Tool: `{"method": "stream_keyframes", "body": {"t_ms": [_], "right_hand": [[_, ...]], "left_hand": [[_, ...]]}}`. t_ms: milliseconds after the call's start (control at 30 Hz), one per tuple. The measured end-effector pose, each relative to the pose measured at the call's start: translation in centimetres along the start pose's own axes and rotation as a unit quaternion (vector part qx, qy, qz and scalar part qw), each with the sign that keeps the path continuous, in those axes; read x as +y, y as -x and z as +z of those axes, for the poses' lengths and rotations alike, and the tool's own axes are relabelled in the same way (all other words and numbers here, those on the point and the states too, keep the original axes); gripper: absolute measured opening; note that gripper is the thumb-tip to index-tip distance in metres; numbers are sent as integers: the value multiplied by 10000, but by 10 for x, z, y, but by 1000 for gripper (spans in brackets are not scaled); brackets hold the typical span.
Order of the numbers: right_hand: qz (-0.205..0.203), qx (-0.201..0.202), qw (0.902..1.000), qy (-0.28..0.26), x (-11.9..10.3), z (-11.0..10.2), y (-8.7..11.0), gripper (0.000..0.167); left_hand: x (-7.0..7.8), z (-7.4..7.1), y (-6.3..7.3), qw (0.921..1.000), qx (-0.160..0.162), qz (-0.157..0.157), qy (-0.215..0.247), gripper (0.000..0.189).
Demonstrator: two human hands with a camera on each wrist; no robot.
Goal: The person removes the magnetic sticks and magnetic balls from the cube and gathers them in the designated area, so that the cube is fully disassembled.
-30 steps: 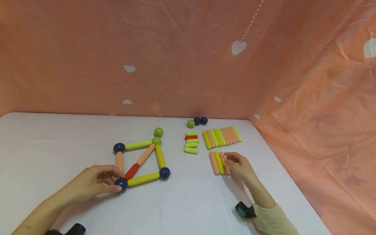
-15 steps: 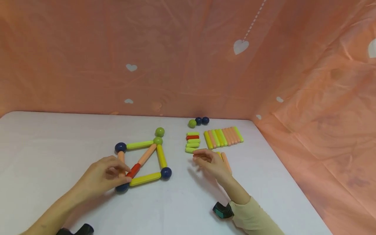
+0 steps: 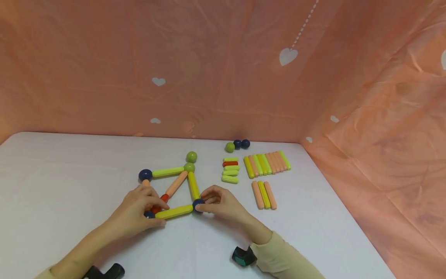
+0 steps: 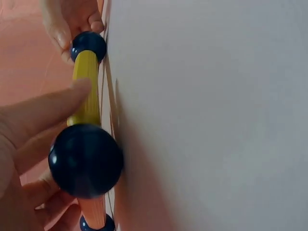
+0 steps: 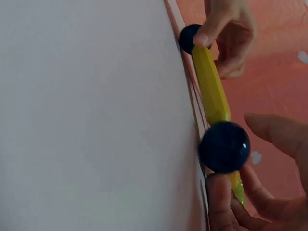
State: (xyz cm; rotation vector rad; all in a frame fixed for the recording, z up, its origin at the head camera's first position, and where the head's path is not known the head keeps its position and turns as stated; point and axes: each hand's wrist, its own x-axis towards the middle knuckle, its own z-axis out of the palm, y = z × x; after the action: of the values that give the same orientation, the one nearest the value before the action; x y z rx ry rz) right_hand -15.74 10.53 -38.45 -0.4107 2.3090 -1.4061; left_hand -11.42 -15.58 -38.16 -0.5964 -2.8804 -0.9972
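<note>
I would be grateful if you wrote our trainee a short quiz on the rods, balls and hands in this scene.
1. In the separate row of three long, straight rods, what colour is the middle one?
A) red
B) peach
C) yellow

2. True or false: the right hand is at the glossy dark blue ball on the near right corner of the four-sided frame.

3. Fill in the blank: the diagonal inside that frame joins a long peach rod to a short ____ rod.

Key:
1. C, yellow.
2. True; the thumb and fingers are around it.
3. Red; the short red rod is partly hidden by a hand.
</note>
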Motion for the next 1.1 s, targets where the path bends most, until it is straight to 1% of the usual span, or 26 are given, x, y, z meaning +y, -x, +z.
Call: {"method": "stream_keyframes", "body": {"t_ms": [67,167,300,367,467,633,767,1000,1100], "right_hand": [[-49,47,9998,185,-3,5,-1,32],[-286,35,9976,633,-5,10,-3,32],[-690,-127,9911,1132,-6,13,-5,27],[-866,-215,9885,1222,-6,13,-5,23],[-1017,-390,9864,1229,-6,13,-6,18],[-982,-694,9866,1107,-6,10,-7,13],[-889,-873,9876,957,-7,7,-6,16],[-581,-778,9879,1206,-12,8,-5,23],[-552,-748,9880,1237,-13,10,-6,26]], "left_hand": [[1,1,-1,9999,22,-27,-106,27],[2,2,-2,9998,57,-19,-162,24],[0,1,-1,10000,67,16,-32,22],[-2,1,-1,9999,75,37,58,21],[-6,1,0,9997,108,72,215,21],[-11,0,1,9988,97,48,472,20],[-14,-1,2,9985,86,-30,534,20],[-16,-3,4,9979,145,-22,637,21],[-17,-3,5,9977,130,-26,660,21]]}}
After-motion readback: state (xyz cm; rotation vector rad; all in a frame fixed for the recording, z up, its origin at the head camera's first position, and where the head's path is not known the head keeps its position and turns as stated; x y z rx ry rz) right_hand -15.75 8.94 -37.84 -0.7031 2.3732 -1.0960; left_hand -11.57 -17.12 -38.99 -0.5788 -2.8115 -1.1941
